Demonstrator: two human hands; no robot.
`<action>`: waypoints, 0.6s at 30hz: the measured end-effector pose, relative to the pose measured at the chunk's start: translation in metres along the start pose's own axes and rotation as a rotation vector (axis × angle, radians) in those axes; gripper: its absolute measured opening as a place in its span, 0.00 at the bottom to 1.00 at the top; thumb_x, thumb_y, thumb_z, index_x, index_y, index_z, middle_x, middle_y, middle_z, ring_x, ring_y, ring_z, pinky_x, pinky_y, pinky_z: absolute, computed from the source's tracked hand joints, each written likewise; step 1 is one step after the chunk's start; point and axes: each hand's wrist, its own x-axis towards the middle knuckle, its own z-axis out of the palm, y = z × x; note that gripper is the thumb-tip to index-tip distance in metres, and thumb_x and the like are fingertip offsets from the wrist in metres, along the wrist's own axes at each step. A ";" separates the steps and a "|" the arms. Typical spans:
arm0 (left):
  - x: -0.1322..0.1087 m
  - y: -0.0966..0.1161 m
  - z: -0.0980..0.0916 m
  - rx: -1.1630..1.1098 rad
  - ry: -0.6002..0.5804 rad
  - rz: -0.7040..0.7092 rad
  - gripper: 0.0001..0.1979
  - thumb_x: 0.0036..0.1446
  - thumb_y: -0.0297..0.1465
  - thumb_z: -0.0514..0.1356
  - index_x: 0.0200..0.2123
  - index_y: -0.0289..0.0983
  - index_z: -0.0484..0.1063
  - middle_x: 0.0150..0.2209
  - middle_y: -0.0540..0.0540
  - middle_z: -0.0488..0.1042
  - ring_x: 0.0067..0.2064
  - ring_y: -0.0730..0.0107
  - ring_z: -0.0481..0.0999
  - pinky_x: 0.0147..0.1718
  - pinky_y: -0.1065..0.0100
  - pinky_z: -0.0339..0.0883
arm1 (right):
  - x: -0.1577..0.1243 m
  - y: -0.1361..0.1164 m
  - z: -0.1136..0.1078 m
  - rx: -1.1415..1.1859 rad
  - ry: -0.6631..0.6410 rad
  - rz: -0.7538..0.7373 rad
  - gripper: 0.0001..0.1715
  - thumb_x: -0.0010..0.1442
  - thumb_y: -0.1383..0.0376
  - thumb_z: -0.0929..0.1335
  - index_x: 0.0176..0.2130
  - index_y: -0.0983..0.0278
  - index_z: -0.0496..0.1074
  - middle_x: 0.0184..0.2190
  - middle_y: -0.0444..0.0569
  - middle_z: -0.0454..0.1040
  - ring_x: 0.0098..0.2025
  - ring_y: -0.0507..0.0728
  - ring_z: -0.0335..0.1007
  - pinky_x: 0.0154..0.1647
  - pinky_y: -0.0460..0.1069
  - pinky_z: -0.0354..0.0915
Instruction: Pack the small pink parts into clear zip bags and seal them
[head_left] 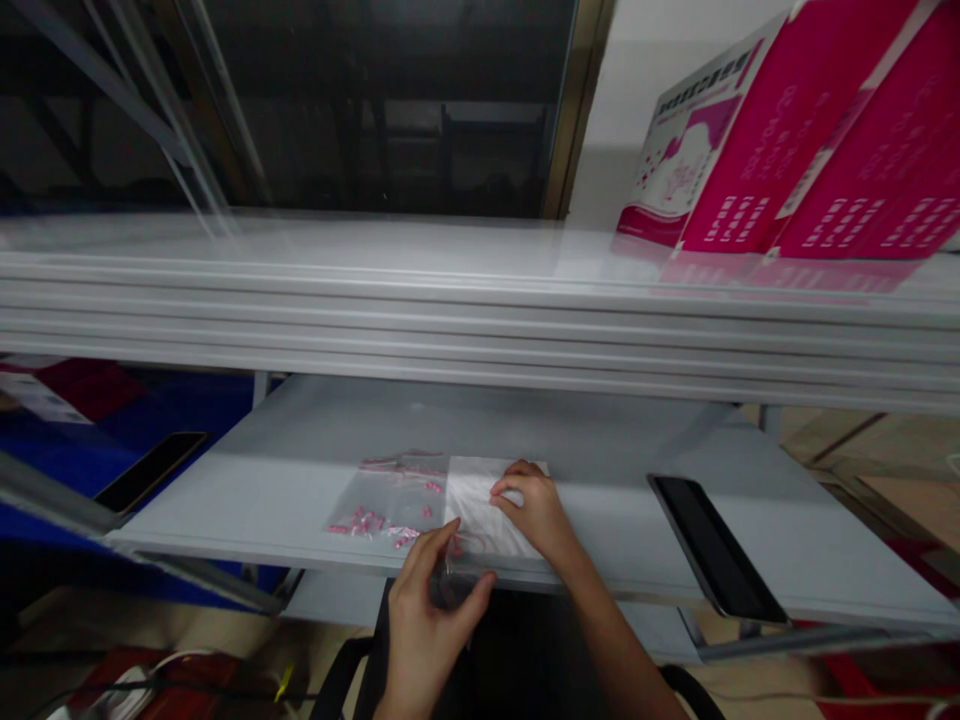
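Two hands work at a clear bag [386, 500]. The left hand [435, 625] pinches blurred plastic [450, 570]; the right hand [536, 510] pinches a white sheet [472, 505], hiding part of it.

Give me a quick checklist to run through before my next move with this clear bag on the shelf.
1. Right hand on the white sheet: ok, fingers touching it.
2. Left hand on the clear plastic edge: cannot tell if it grips.
3. Pink pieces on the clear plastic bag: cannot tell if inside.
4. Bag seal: cannot tell.
5. Black tablet apart from the bag: ok.
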 end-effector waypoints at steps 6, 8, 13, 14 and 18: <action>0.003 0.005 0.004 0.008 0.001 0.031 0.21 0.50 0.33 0.67 0.49 0.37 0.73 0.42 0.41 0.79 0.42 0.56 0.80 0.41 0.57 0.77 | -0.017 -0.048 -0.025 0.237 -0.098 -0.068 0.03 0.54 0.67 0.74 0.32 0.60 0.81 0.35 0.47 0.74 0.40 0.56 0.73 0.44 0.50 0.67; 0.005 0.009 0.006 0.001 0.010 0.043 0.21 0.49 0.32 0.66 0.48 0.37 0.73 0.43 0.41 0.79 0.43 0.56 0.80 0.42 0.57 0.76 | -0.027 -0.061 -0.031 0.284 -0.113 -0.036 0.03 0.53 0.67 0.75 0.32 0.59 0.81 0.37 0.47 0.73 0.42 0.56 0.72 0.45 0.51 0.67; 0.008 0.024 0.011 -0.058 0.028 0.072 0.24 0.48 0.29 0.65 0.51 0.38 0.72 0.44 0.41 0.78 0.45 0.56 0.79 0.43 0.56 0.76 | -0.055 -0.074 -0.032 0.341 -0.085 0.147 0.08 0.50 0.69 0.74 0.33 0.59 0.78 0.42 0.48 0.71 0.42 0.57 0.71 0.36 0.48 0.70; 0.008 0.027 0.011 -0.072 0.025 0.065 0.26 0.48 0.29 0.65 0.53 0.39 0.72 0.44 0.41 0.77 0.45 0.55 0.78 0.43 0.56 0.75 | -0.060 -0.075 -0.032 0.370 -0.077 0.176 0.06 0.50 0.70 0.72 0.32 0.59 0.76 0.41 0.48 0.71 0.41 0.56 0.72 0.34 0.47 0.70; 0.007 0.037 0.010 -0.229 -0.105 -0.055 0.33 0.42 0.29 0.69 0.56 0.38 0.70 0.40 0.43 0.77 0.40 0.59 0.79 0.39 0.59 0.76 | -0.071 -0.077 -0.039 0.411 -0.064 0.206 0.05 0.56 0.70 0.67 0.29 0.60 0.70 0.35 0.46 0.72 0.39 0.55 0.72 0.33 0.46 0.68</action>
